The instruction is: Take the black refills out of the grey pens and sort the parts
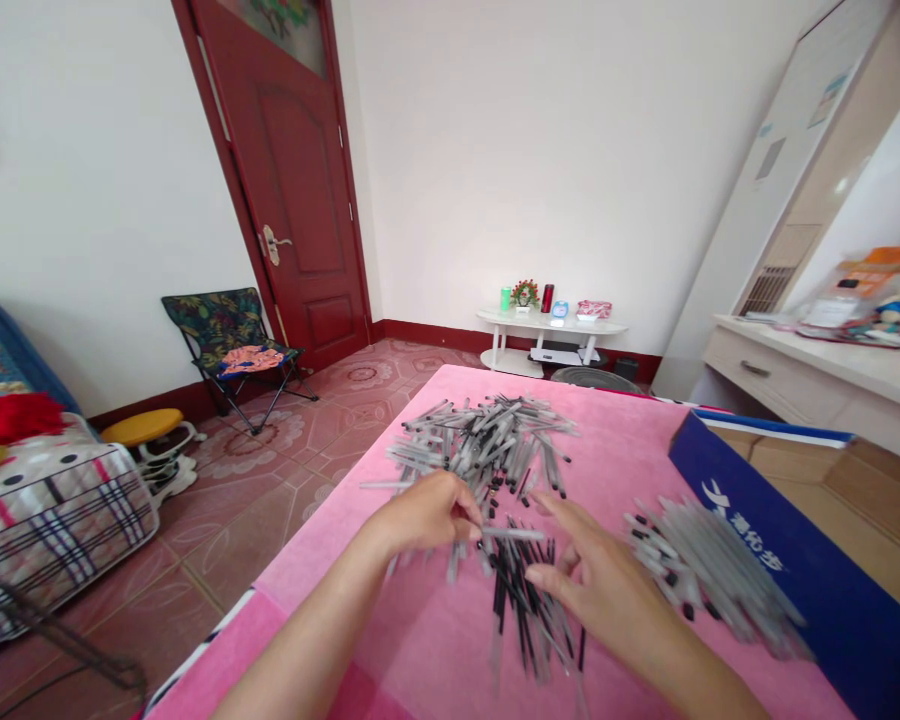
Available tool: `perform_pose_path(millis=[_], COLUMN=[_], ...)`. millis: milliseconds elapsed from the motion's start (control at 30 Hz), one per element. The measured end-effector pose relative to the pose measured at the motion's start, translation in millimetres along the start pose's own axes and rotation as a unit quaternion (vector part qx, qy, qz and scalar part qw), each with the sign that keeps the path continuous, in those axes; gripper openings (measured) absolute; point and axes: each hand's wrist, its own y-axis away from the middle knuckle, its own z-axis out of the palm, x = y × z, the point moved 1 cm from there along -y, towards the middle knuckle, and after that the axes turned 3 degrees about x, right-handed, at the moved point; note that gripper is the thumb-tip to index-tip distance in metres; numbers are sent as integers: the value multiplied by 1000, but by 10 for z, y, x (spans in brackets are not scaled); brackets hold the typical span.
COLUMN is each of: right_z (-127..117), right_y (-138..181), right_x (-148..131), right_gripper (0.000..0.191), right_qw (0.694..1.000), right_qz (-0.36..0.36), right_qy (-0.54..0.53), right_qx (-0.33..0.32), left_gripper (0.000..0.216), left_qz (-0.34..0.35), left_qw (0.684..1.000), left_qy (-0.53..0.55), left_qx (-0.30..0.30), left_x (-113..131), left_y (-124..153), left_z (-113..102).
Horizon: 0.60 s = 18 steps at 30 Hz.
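1. Pink cloth (pixel 420 640) covers the table I'm looking down on, and closest to me there's a messy heap of thin dark sticks (pixel 525 600), pen-refill looking things, pointing every which way.
2. Right hand (pixel 592 570) hangs just over that heap's right edge, thumb and fingers spread apart, and I can't make out anything in its grip.
3. Left hand (pixel 427 510) is pinched narrow on one end of a translucent tube (pixel 516 534), which lies crosswise over the top of the dark sticks, between my two hands. Bit blurry, tbh.
4. Off to the right I've got a bundle of grey-clear tubes (pixel 720 565) side by side, a few dark ends poking out, next to an open blue box (pixel 817 585) with white lettering and a brown inside.
5. Past my hands there's the big pile of tubes (pixel 502 440), loads of black ends, scattered across the far part of the cloth.
6. Further back, on the left: yellow-topped stool (pixel 142 427), then a leafy-print folding chair (pixel 214 318) by a dark red door (pixel 292 180).
7. Against the far wall I see a low white stand (pixel 547 321) with a red-flowered plant (pixel 525 293) on it.
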Motion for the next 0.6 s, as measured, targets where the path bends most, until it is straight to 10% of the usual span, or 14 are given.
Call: perform_pose_path(millis=[200,333,600], right_z=[127,45,-134], right_y=[58,45,3], right_x=[-71,-48,-117], right_gripper=[26,26,30], right_qw=[992,993,993], right_qz=[-32,-22,-17], right_qy=[23,-11,-88], right_qx=[-118,-117,-75], left_gripper=[21,33,47], left_qz=[74,-26,-49], left_qw=[997,970,960], left_qy=[3,-191,-242], left_qx=[-22,148,133], left_x=[50,-437,-1093], left_y=[-48,-170,-182], left_z=[38,-344,-549])
